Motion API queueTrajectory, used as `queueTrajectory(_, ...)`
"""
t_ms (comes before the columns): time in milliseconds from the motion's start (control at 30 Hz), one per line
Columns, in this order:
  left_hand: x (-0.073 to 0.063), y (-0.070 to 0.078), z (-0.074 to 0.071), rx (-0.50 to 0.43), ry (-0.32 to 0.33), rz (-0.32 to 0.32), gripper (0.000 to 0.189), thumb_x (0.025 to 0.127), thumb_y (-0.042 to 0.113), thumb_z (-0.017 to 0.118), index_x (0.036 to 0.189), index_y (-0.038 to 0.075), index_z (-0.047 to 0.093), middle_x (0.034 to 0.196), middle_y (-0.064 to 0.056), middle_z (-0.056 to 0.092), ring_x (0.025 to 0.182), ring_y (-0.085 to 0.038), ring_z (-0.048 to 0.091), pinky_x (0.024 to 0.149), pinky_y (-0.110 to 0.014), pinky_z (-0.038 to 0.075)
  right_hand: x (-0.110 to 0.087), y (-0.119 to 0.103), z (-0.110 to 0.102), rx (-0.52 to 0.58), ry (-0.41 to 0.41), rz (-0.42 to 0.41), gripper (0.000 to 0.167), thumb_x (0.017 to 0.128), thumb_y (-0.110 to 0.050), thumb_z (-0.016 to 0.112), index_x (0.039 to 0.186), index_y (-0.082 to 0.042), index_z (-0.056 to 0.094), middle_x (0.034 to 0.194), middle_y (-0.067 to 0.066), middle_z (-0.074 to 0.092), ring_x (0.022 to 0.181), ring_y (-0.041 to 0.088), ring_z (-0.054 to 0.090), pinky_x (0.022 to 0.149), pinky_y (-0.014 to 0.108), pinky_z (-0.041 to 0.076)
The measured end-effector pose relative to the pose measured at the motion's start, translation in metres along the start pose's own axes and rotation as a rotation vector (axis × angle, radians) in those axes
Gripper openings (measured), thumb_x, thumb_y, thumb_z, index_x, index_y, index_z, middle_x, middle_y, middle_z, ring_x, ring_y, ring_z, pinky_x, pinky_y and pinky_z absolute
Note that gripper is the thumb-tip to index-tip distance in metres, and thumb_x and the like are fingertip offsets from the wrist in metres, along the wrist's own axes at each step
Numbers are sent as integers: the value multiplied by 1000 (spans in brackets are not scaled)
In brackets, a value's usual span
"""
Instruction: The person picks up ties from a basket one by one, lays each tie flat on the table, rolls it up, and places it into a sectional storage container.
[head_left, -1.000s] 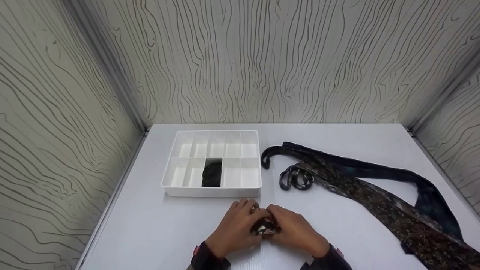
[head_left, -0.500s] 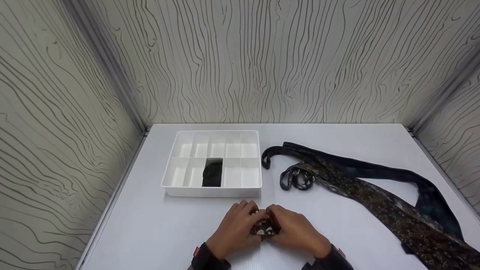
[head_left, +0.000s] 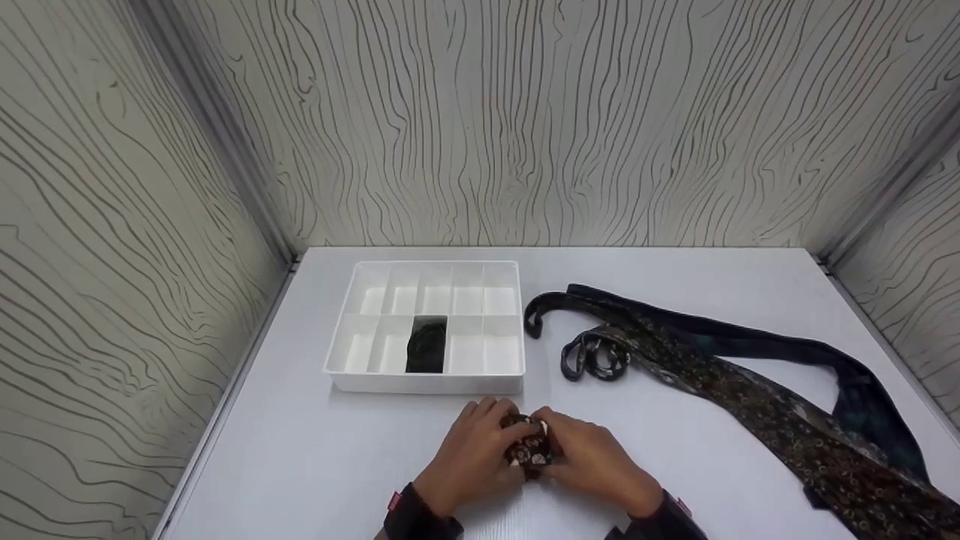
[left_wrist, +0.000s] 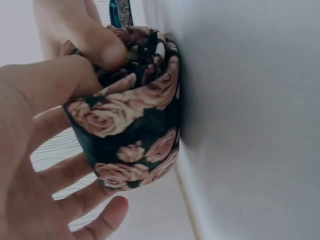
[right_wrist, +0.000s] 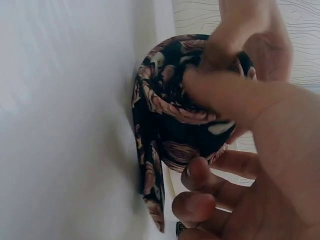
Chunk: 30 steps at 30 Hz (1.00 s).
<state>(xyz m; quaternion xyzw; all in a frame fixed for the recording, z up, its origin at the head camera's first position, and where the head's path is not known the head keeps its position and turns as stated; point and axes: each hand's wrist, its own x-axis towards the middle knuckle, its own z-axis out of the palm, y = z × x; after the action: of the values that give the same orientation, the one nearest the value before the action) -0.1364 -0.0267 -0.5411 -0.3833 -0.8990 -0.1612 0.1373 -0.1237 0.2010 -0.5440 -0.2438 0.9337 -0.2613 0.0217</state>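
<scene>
Between my two hands, near the front of the white table, is a rolled necktie (head_left: 529, 450) with pink roses on a dark ground. My left hand (head_left: 472, 457) grips its left side; in the left wrist view the thumb lies over the rim of the roll (left_wrist: 132, 130). From the other side my right hand (head_left: 596, 461) holds the roll, thumb on its coiled top and fingers curled at its side. The right wrist view shows the tie's loose end (right_wrist: 154, 192) sticking out from the coil along the table. The coil's centre is partly hidden by the thumbs.
Beyond the hands stands a white divided tray (head_left: 427, 384). A dark rolled cloth (head_left: 426, 349) sits in a middle compartment of its front row. To the right lie a brown patterned necktie (head_left: 750, 405) and a dark blue-green one (head_left: 874, 409), partly overlapping. Patterned walls surround the table.
The rolled necktie has turned between my fingers, so more of its rose pattern faces up. Both hands have stayed in nearly the same place. The tray and other ties have not moved.
</scene>
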Motion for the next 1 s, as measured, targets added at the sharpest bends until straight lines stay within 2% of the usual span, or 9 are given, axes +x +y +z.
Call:
queueTrajectory(133,-1,2,1,11,18,0,60,75,39,89,132,33,71,117,2,63,107,-16,57,91,-32,52,0,-2,-1,-37,1,0,56,81,-26,89,127,-18,58,117,4,76,100,26,75,83,47,61)
queueTrajectory(233,0,3,1,16,39,9,52,72,35,90,122,34,76,111,3,63,103,-15,56,88,-30,51,0,-4,-1,-52,7,-4,62,80,-30,90,132,-19,58,117,2,76,97,25,75,80,45,61)
queueTrajectory(300,1,3,1,-24,25,-2,52,73,32,90,123,33,77,112,4,63,105,-14,56,90,-30,51,-1,-4,0,-61,18,-20,64,80,-28,90,134,-18,57,116,3,77,96,25,75,79,44,61)
queueTrajectory(367,-1,4,1,-109,3,-25,53,82,40,85,133,32,73,117,3,62,109,-14,56,91,-30,52,-3,-3,3,-58,13,-20,64,81,-22,88,136,-14,56,116,8,77,98,28,76,81,47,62)
queueTrajectory(500,-7,5,2,-353,-57,-181,63,100,59,65,151,23,59,130,-1,59,115,-14,56,94,-32,56,-6,3,9,-13,10,-14,58,81,-11,85,131,-10,55,107,13,77,93,32,76,79,48,62)
queueTrajectory(600,-10,2,5,-413,-77,-314,70,102,65,57,151,15,57,129,-4,57,113,-15,56,93,-34,56,-5,5,9,30,20,-9,57,79,-10,86,126,-12,54,101,11,77,87,29,75,77,45,62)
queueTrajectory(733,-9,0,6,-474,-116,-411,74,100,67,59,145,8,61,121,-3,63,107,-15,60,90,-35,55,-3,5,8,64,37,-29,54,81,-15,88,123,-14,54,101,8,77,88,27,76,79,43,62)
queueTrajectory(900,-7,-1,7,-792,-185,-463,59,103,56,62,142,12,59,122,-6,74,107,-12,69,93,-32,55,-2,2,7,70,91,-76,50,84,-10,84,124,-14,54,103,5,76,91,24,75,81,40,62)
queueTrajectory(1000,-6,-1,9,-915,-202,-497,61,100,51,67,146,13,56,122,-5,74,104,-10,68,91,-30,54,-2,-2,7,60,135,-105,51,84,-2,81,126,-15,55,105,2,76,93,22,75,82,40,63)
